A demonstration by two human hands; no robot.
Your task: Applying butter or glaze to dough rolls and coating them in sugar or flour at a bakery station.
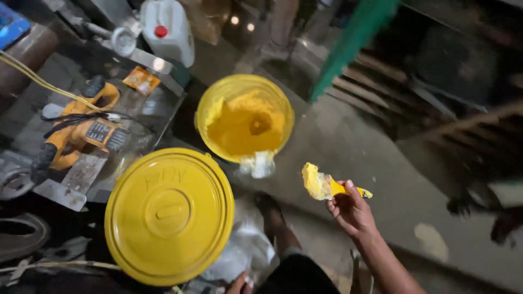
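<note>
the person's right hand (351,209) was raised to the right of the open yellow plastic bucket (244,118), its fingers (339,191) curled shut around the yellow handle of a flat putty knife (327,186). the blade pointed back toward the bucket and carried a thick lump of yellow paste. judging by that load, the step in hand was the carrying of a fresh scoop away from the bucket; the next move would call for keeping the blade level so the lump did not slide off.

the bucket stood on the grey concrete floor (370,158) and held a deep mass of the same yellow paste, heaped against its far-left wall with a hollow near the middle. a pale smear of paste clung to the rim on the side nearest the person. the bucket's round yellow lid (169,215) lay off it, below and to the left, top side up. beyond the bucket, up and to the left, stood a white plastic jerrycan with a red cap (168,30).

the left hand (239,284) showed only at the bottom edge, below the bucket and just right of the lid; whether it held anything could not be told. left of the bucket, an orange and black power tool (81,133) lay with its cable on a cluttered glass-topped desk (163,106).
</note>
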